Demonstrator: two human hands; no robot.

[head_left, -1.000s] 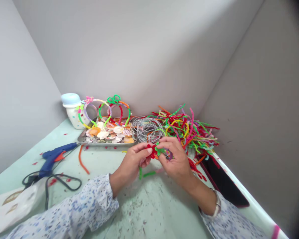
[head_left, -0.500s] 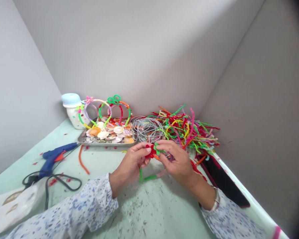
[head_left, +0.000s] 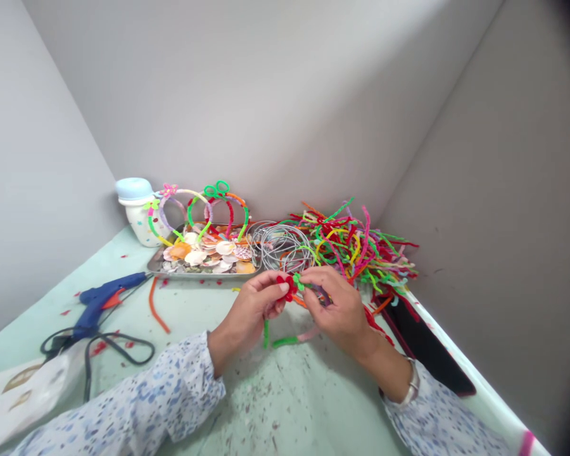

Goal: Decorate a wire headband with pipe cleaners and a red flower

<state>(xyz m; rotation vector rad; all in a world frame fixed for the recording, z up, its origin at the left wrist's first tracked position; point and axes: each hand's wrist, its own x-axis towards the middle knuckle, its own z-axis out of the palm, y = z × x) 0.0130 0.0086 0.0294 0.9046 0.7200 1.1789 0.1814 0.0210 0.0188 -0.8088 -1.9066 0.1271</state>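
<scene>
My left hand [head_left: 253, 305] is closed in a pinch on a red fuzzy pipe-cleaner flower [head_left: 289, 292], thumb on top. Touching the flower's right side is a small green pipe-cleaner piece [head_left: 297, 282], pinched between the fingertips of my right hand [head_left: 338, 310]. A band wrapped in pipe cleaner, with a pink and green end [head_left: 285, 342], curves below my hands; another green end [head_left: 266, 334] hangs under my left hand. Orange and purple sections show between my hands, while the rest of the band is hidden by my fingers.
Behind my hands stand a metal tray [head_left: 209, 275] of shells, several wrapped headbands [head_left: 246, 221], coiled wire hoops [head_left: 285, 247] and a pipe-cleaner heap [head_left: 346, 244]. A blue glue gun [head_left: 92, 307] with its cord and a white cup [head_left: 142, 221] are left; a dark phone-like slab [head_left: 427, 348] lies right.
Both hands stay almost in place. The right fingers have shifted slightly on the green piece, which now shows a little more clearly against the red flower.
</scene>
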